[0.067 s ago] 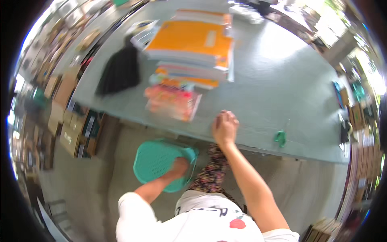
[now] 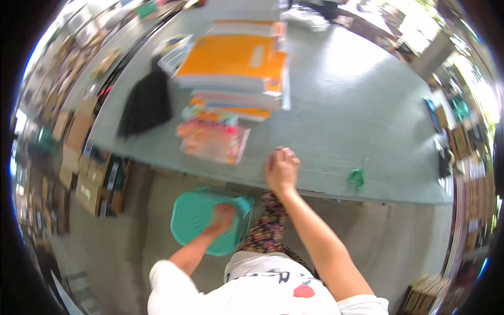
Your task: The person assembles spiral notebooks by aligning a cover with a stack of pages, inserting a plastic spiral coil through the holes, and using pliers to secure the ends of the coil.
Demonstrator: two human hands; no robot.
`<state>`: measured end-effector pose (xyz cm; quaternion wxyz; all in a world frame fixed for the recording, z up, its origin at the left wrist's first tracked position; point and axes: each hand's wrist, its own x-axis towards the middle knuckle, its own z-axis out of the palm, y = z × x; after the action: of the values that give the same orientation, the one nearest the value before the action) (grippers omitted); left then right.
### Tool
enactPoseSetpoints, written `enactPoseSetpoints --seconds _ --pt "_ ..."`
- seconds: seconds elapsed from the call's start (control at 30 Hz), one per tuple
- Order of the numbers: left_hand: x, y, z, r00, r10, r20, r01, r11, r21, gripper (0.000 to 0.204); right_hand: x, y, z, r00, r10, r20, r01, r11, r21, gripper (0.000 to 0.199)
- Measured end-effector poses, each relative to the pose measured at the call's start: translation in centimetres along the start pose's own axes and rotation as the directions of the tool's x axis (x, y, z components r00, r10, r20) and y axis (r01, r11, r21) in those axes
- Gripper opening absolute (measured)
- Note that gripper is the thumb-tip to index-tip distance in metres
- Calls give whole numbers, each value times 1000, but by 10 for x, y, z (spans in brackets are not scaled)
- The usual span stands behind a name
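My left hand [image 2: 224,216] reaches down over a teal plastic piece [image 2: 191,223] with small holes, a stool or an upturned basket. That hand is smeared by motion, so its fingers and its touch on the plastic do not show clearly. At the table's near edge my right hand [image 2: 282,170] rests with its fingers curled in. Nothing shows sticking out of it. Left of it on the table lies a plastic-wrapped packet [image 2: 212,142] in pink and orange. A tall stack of orange-covered books [image 2: 226,58] stands just beyond the packet.
A black fringed bundle [image 2: 147,102] lies on the grey-green table [image 2: 357,115], left of the books. Green-handled scissors [image 2: 357,178] lie near the front edge at right. Cardboard boxes [image 2: 94,186] are piled beyond the table's left side. A clear plastic bag [image 2: 304,18] sits at the back.
The whole view has shifted slightly, so the table and books stand farther left and lower. My left hand has moved a little left over the teal plastic. My right hand stays at the table edge.
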<state>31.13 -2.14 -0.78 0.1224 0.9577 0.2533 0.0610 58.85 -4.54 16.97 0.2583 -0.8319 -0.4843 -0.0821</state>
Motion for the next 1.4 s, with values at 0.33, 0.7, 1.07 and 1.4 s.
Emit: enactPoseSetpoints --seconds 0.33,0.7,1.07,1.4 --pt "95 -128 -174 580 -433 -690 397 890 -225 6 3 -12 -1 995 40 -93 -37 999 33 29" --pt "136 -107 -191 839 -323 -439 428 889 163 15 -1 7 7 982 120 -144 -112 992 63 26" --pt "160 -181 -237 941 -152 -301 68 960 -271 8 -74 198 -95 344 743 -574 -939 270 -213 62" --pt "152 -194 -247 968 -4 -251 -75 948 -308 13 -21 124 -68 282 776 -565 -956 180 -231 63"
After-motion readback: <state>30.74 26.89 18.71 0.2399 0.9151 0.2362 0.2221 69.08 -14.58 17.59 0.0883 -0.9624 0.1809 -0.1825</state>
